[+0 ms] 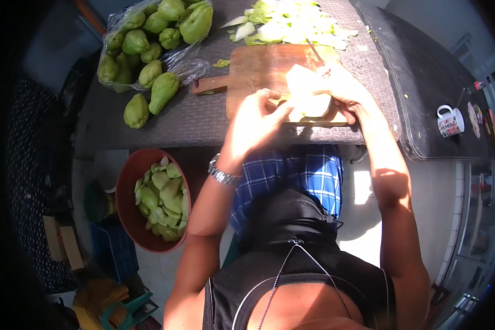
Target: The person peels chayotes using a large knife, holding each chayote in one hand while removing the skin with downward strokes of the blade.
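A wooden cutting board (251, 66) with a handle lies at the near edge of the woven-top table. On it, pale cut chayote (317, 105) sits between my hands, its outline washed out by sunlight. My left hand (260, 115) is over the board's near left part, thumb and fingers apart, the thumb close to the chayote. My right hand (342, 88) is against the chayote's right side, with some fingers down by the board's near right corner. A thin dark strip (314, 53), possibly a knife, juts out beyond it. Glare hides its grip.
Whole chayotes (135, 42) fill a clear plastic bag at the far left; two lie outside it. Peelings (288, 20) are heaped behind the board. A reddish-brown tub (123, 206) of cut chayote stands below left. A patterned mug (450, 123) is on the black table at right.
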Demonstrator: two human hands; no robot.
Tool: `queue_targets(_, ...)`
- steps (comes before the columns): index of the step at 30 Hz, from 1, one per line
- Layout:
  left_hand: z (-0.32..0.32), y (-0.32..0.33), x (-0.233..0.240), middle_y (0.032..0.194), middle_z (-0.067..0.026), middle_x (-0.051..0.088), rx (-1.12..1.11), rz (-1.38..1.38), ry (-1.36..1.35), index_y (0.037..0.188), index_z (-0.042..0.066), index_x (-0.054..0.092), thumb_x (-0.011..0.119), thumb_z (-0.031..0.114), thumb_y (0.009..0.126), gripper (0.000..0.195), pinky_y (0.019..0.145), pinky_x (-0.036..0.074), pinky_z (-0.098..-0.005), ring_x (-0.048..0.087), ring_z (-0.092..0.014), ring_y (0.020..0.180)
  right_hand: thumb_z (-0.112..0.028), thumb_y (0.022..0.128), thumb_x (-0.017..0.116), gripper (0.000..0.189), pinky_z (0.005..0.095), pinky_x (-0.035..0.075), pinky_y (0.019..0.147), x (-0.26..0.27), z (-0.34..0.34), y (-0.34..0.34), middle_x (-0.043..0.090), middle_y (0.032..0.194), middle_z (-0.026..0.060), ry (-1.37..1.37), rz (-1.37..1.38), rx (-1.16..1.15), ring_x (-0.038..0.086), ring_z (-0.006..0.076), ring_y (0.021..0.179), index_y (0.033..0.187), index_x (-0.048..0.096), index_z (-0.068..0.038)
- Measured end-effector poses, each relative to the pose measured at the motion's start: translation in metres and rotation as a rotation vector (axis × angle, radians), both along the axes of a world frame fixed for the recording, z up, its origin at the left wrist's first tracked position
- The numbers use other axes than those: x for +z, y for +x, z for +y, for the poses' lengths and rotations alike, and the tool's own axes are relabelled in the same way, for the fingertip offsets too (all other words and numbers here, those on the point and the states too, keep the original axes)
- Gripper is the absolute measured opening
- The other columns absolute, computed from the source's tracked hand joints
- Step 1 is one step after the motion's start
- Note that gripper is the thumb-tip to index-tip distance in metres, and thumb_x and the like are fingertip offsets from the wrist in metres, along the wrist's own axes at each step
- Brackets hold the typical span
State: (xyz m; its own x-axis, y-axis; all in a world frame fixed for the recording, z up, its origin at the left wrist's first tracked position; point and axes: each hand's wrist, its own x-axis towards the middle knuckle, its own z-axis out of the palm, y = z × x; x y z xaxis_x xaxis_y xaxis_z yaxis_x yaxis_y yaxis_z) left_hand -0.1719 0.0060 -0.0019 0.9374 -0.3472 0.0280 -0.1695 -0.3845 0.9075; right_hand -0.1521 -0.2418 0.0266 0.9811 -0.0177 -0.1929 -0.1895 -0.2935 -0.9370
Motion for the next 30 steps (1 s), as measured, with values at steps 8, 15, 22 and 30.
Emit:
queue_targets(8,-0.028,-0.025,-0.025,0.122,-0.0167,0.07,-0.062,0.468,-1.262,0.131,0.0,0.06,0.06,0.032,0.106,0.041,0.094,0.059,-0.0408,0.072,-0.024,0.103,-0.03,0.095,0.077,0.038,0.0239,0.043,0.044,-0.007,0.04,-0.014,0.06,0.073,-0.0021,0.306,0.045,0.218,0.05,0.0022,0.052,0.12,0.067,-0.003)
queue_targets(15,0.009,-0.032,-0.032,0.127,-0.0233,0.069,-0.136,0.64,-1.602,0.134,-0.003,0.057,0.057,0.036,0.103,0.05,0.104,0.055,-0.0529,0.069,-0.038,0.117,-0.035,0.109,0.059,0.037,0.0262,0.047,0.047,0.023,0.052,-0.086,0.064,0.08,0.0024,-0.02,-0.01,0.059,0.056,0.0087,0.051,0.122,0.065,0.0)
queue_targets(22,0.021,-0.034,-0.034,0.121,-0.0168,0.071,-0.186,0.509,-1.407,0.132,-0.002,0.06,0.061,0.021,0.1,0.039,0.092,0.061,-0.0397,0.073,-0.027,0.107,-0.025,0.108,0.059,0.026,0.0286,0.048,0.048,0.002,0.067,-0.139,0.059,0.071,0.0053,-0.003,0.028,-0.02,0.057,0.0109,0.054,0.111,0.057,0.0)
queue_targets(30,0.017,-0.046,-0.027,0.111,-0.0111,0.071,-0.09,0.408,-1.255,0.122,0.0,0.062,0.073,0.002,0.089,0.035,0.085,0.061,-0.034,0.073,-0.021,0.098,-0.023,0.109,0.057,0.032,0.027,0.043,0.043,-0.008,0.066,-0.152,0.056,0.069,0.0044,0.105,0.125,-0.098,0.051,0.0095,0.051,0.132,0.057,0.001)
